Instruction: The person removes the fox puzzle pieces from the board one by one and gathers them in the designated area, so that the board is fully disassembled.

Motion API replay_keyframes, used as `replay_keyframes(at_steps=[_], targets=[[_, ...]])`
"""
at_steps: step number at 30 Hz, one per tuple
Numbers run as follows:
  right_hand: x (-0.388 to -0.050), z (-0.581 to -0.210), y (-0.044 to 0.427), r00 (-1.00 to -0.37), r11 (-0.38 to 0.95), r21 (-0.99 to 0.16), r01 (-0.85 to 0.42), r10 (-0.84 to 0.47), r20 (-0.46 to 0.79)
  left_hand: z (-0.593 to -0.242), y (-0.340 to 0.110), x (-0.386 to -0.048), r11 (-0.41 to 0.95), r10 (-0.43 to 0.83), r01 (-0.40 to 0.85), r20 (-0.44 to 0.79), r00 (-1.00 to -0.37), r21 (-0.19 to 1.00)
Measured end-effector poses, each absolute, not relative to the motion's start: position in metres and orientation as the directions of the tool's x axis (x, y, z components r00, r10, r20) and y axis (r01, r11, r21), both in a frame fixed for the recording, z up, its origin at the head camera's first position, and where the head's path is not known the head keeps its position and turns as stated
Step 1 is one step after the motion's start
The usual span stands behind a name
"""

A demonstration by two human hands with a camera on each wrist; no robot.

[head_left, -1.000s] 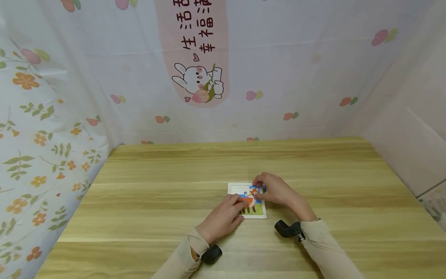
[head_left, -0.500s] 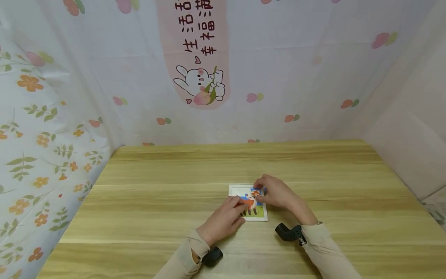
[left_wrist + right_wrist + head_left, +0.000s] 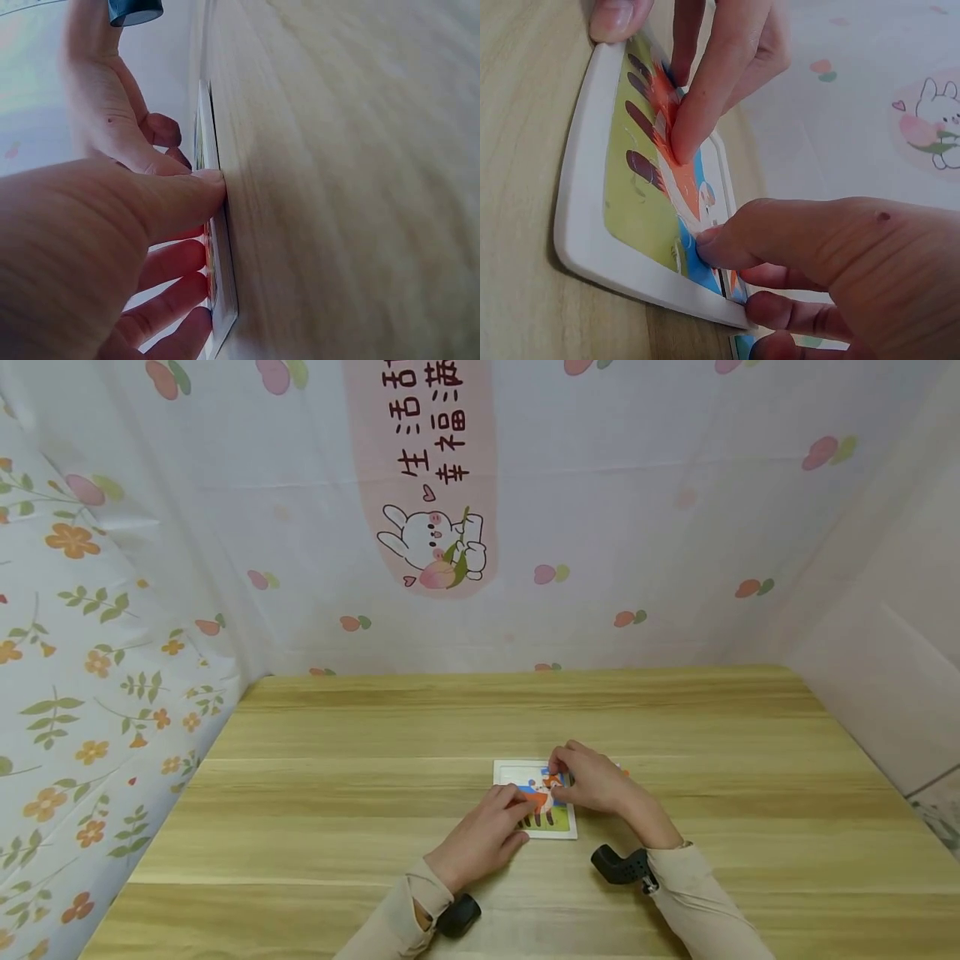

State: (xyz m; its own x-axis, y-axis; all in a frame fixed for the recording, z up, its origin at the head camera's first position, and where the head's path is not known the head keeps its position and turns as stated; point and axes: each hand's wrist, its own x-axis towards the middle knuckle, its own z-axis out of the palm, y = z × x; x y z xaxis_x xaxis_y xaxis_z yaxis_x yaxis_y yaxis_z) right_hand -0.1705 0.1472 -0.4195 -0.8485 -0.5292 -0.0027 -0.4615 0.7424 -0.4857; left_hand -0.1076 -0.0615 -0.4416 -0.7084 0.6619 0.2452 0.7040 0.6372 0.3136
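A white-framed puzzle board [image 3: 537, 835] with a fox picture lies on the table; the right wrist view shows its frame [image 3: 581, 217] up close. The left hand [image 3: 480, 835] rests its thumb on the near edge of the frame, with other fingertips touching the orange fox body [image 3: 679, 176]. At the board's right side, the right hand [image 3: 596, 785] pinches the fox-head piece [image 3: 552, 781] between thumb and fingers. A dark gap shows beside this piece in the right wrist view, where the right thumb [image 3: 720, 244] touches blue. The right hand's palm hides part of the board's right edge.
Small coloured bits [image 3: 625, 771] show just behind the right hand, and a colourful piece [image 3: 742, 345] sits beside the frame. The wooden table [image 3: 337, 793] meets a patterned cloth [image 3: 585, 527] at the back and left. Each wrist bears a black device.
The head view has tilted slightly, so everything sits a little lower. Coloured bits now show behind the right hand. Both hands have stayed at the board with little movement.
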Motion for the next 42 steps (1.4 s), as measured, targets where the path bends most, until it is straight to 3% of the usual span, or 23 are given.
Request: replay_keyframes(at_steps=[26,42], targets=[[-0.1742,-0.4258,0.1483,-0.855,0.701,-0.551,-0.453,-0.517,0.044,-0.4423,-0.0623,-0.1086,0.652,0.649,0.686,0.229,-0.725,0.323],[-0.1742,-0.4197,0.1485,-0.836,0.703,-0.485,-0.520,-0.535,0.121,-0.4423,-0.0620,-0.1091,0.646,0.650,0.692,0.244,-0.720,0.323]])
